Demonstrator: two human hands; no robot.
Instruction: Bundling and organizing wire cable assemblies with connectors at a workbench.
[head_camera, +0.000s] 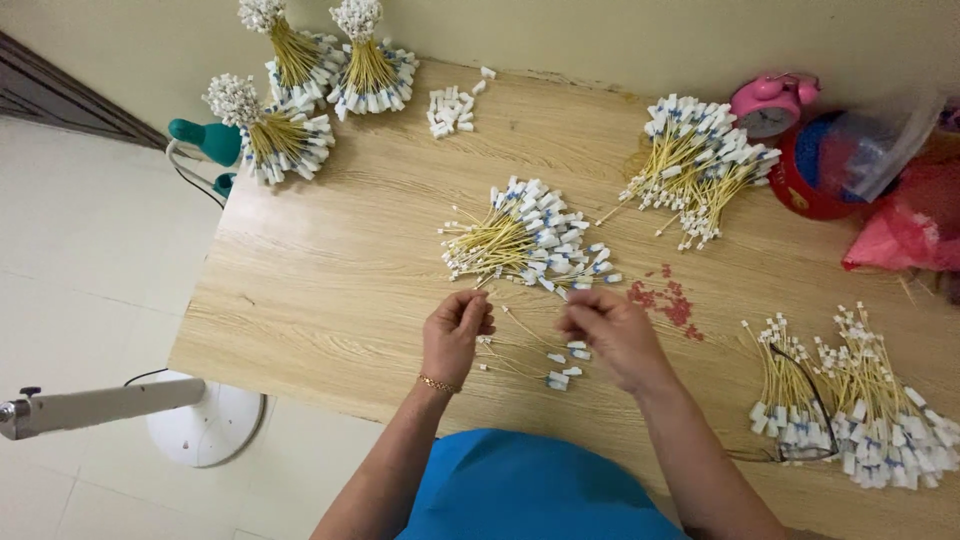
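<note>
Head view, nearest first: the left hand (455, 335) and right hand (612, 335) hover over the wooden table (320, 290), fingers pinched together, seemingly on a thin yellow wire (528, 330), though the grip is too small to see clearly. Just below them lie a few loose wires (545, 365) with white and blue ends. Beyond the hands sits a fanned pile (530, 240) of such wires; red beads (668, 300) scatter to its right. Farther back stand tied bundles (290, 90) and a pink alarm clock (770, 100).
</note>
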